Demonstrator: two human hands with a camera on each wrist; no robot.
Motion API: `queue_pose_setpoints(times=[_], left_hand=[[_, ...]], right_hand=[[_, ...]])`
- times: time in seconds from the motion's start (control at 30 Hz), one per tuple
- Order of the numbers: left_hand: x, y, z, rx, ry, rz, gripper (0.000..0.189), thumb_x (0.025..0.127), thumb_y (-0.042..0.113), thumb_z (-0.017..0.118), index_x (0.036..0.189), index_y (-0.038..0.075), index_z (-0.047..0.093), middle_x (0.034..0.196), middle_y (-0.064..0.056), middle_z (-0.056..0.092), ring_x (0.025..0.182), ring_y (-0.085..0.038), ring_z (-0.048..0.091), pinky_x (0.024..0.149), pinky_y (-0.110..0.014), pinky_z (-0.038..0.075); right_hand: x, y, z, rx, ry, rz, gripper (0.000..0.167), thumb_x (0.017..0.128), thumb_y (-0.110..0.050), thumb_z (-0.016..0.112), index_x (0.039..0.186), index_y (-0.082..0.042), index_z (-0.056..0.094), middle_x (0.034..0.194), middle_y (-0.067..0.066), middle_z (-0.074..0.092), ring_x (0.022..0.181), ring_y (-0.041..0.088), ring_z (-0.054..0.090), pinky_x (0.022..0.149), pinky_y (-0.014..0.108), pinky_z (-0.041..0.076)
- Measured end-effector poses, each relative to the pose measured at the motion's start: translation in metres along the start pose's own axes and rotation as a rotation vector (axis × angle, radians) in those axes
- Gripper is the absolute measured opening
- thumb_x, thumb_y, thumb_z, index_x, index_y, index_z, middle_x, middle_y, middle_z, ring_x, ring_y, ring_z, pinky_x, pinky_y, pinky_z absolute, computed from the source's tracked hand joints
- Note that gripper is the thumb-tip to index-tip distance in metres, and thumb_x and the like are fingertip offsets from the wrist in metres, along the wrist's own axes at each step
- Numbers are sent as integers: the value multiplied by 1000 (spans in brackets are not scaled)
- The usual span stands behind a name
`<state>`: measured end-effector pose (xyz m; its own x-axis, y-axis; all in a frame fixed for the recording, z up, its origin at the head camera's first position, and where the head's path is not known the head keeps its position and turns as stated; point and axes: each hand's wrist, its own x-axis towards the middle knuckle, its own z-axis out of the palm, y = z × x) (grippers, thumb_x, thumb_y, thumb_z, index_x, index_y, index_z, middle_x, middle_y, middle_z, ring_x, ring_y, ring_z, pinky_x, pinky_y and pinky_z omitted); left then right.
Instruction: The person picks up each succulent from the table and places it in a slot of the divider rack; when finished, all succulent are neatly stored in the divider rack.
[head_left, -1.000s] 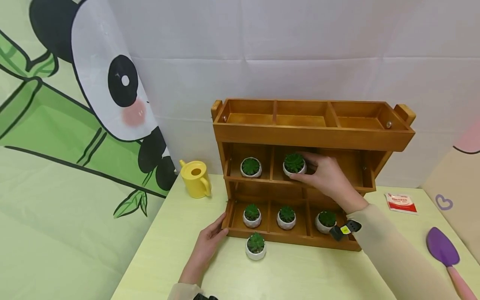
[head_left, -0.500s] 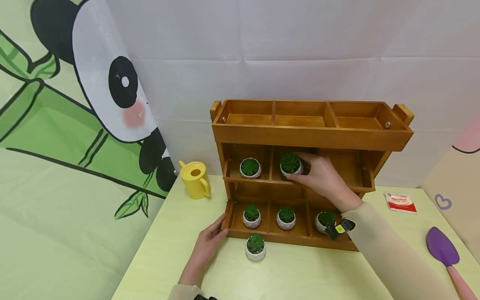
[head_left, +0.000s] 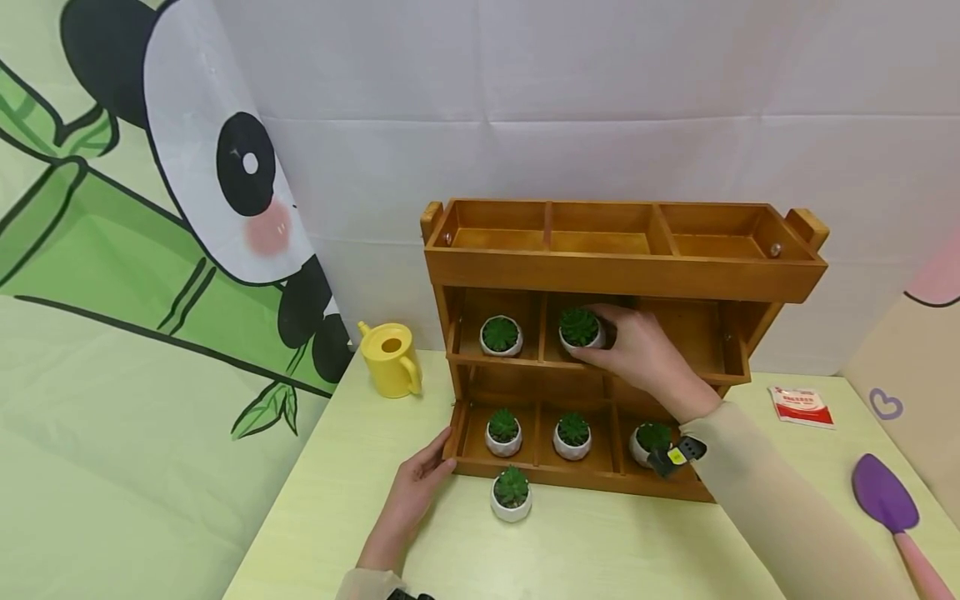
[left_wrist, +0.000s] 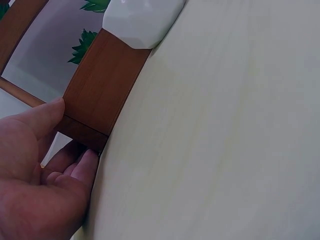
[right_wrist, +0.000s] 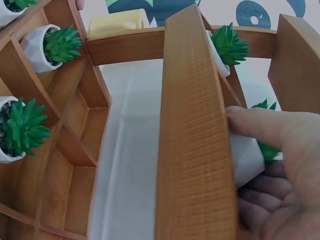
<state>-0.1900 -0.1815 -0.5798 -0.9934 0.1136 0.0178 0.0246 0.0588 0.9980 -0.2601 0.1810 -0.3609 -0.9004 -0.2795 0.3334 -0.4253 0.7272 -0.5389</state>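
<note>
A white pot with a green succulent (head_left: 579,328) sits in the middle compartment of the shelf's middle tier. My right hand (head_left: 640,350) holds this pot from its right side; in the right wrist view the thumb (right_wrist: 255,122) lies along the pot wall, behind the tier's front board. The wooden three-tier shelf (head_left: 626,275) stands against the wall. At its lower left corner my left hand (head_left: 415,483) grips the bottom tier, thumb on one side and fingertips on the other, as the left wrist view shows of the tier's end (left_wrist: 102,85).
Another potted succulent (head_left: 501,335) is left of the held one. Several more fill the bottom tier, and one potted succulent (head_left: 512,493) stands on the table (head_left: 600,550) in front. A yellow watering can (head_left: 392,358), a red-white packet (head_left: 801,407) and a purple trowel (head_left: 885,496) flank the shelf.
My right hand has shifted the potted succulent slightly left and down within the middle compartment, and in the last half second it has barely moved. My left hand stays at the shelf corner.
</note>
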Motion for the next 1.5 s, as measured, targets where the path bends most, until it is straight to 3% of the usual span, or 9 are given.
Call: queue_pose_setpoints(times=[0.4,0.83,1.17,1.5], left_hand=[[-1,1,0,1,-1,-17,54,103,12,67,155,21,53,162,-7,41,150,-28,34,114,-31,39],[0,2,-1,8,-15,-12,55,103,16,68,156,21,53,162,-6,41,150,-29,35,114,-32,40],[0,2,0,2,-11,-17,55,103,14,68,156,20,53,162,-7,42,149,-28,36,114,-32,39],[0,0,-1,-2,-16,-13,55,104,14,67,156,20,52,162,-7,41,149,-28,36,114,-30,40]], right_hand=[[-2,-7,-6,-61,-30,28,53,85,-21,88,129,2,67,113,17,71,99,33,67,88,52,58],[-10,-10,-5,-50,-27,54,59,89,-25,87,136,0,64,126,19,68,110,35,66,98,55,55],[-15,-11,-5,-35,-34,71,62,89,-30,86,138,1,64,128,19,68,111,35,67,98,56,55],[-36,-9,-8,9,5,65,73,91,-26,85,150,1,53,145,24,58,127,43,61,102,57,52]])
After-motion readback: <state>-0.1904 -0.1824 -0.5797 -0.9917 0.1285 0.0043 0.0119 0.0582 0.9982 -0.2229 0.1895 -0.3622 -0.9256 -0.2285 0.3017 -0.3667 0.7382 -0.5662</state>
